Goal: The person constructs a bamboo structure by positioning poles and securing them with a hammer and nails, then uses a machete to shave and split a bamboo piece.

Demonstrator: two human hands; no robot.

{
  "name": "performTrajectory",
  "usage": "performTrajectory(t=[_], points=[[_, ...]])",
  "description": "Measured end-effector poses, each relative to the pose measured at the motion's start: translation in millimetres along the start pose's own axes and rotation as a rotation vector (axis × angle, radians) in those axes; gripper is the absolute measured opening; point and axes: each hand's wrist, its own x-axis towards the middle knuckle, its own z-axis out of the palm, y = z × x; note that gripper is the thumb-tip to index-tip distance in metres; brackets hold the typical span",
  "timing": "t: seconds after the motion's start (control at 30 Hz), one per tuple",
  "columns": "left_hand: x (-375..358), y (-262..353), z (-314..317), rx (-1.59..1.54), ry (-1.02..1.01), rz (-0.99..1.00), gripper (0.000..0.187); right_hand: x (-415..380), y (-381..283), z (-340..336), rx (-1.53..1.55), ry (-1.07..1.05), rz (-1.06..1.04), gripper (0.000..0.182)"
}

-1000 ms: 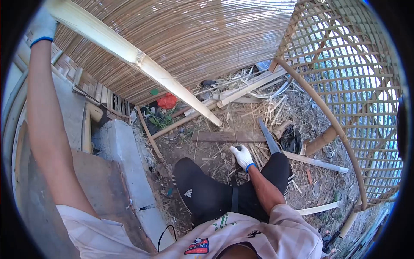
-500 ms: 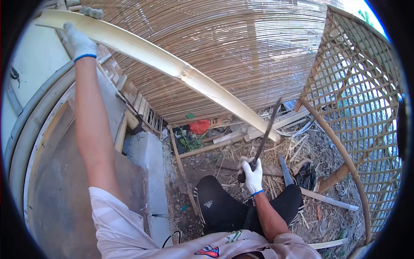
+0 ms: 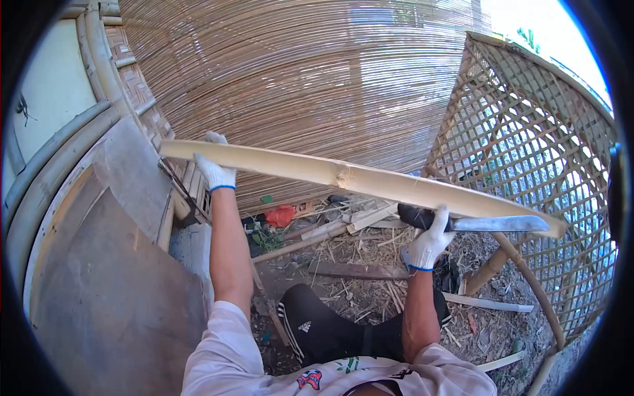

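A long split bamboo piece (image 3: 277,162) stretches across the view, its pale hollow side showing and a node near its middle. My left hand (image 3: 216,173), in a white glove with a blue cuff, grips it near its left end. My right hand (image 3: 426,248), gloved the same way, is closed round the black handle of a machete (image 3: 505,224). The blade points right and lies nearly level, in front of the bamboo's right part. Whether the right fingers also touch the bamboo cannot be made out.
A bamboo-slat screen (image 3: 284,86) stands ahead, with a lattice fence (image 3: 528,145) at the right. Bamboo strips, shavings and a dark plank (image 3: 356,270) litter the ground. A red bag (image 3: 281,216) lies near the screen. To the left is a brown board (image 3: 119,284).
The bamboo has swung from a steep slant to almost level, its right end rising off the ground. My right hand has risen, and the machete has turned from upright to pointing right.
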Motion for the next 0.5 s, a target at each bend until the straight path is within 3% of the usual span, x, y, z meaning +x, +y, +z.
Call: performTrajectory(t=[0.07,0.13,0.17,0.2,0.3,0.37,0.4,0.43,0.47,0.5], points=[[-36,-35,-75,0.124,-0.022,-0.121,0.066,25,-21,11,0.018,0.045,-0.139,0.042],[-87,-69,-109,0.065,0.303,-0.413,0.072,58,-45,17,-0.041,-0.005,-0.219,0.033],[-123,-84,-113,0.267,0.286,-0.526,0.076,72,-59,25,-0.081,-0.017,-0.234,0.030],[-153,-91,-110,0.469,0.260,-0.640,0.080,86,-73,32,-0.122,-0.025,-0.249,0.027],[-192,-96,-119,0.761,0.079,-1.290,0.082,121,-107,62,-0.255,-0.074,-0.356,0.026],[-208,-93,-59,1.301,-0.212,-1.373,0.077,136,-120,88,-0.304,-0.099,-0.403,0.026],[-208,-97,-37,1.576,-0.379,-1.376,0.075,144,-123,98,-0.342,-0.115,-0.431,0.026],[-202,-111,-36,1.505,-0.357,-1.155,0.068,145,-125,109,-0.371,-0.153,-0.475,0.026],[-212,-113,24,1.492,-0.341,-0.883,0.062,142,-124,122,-0.399,-0.193,-0.513,0.027],[-205,-125,39,1.572,-0.684,-0.364,0.060,138,-121,134,-0.416,-0.235,-0.529,0.028]])
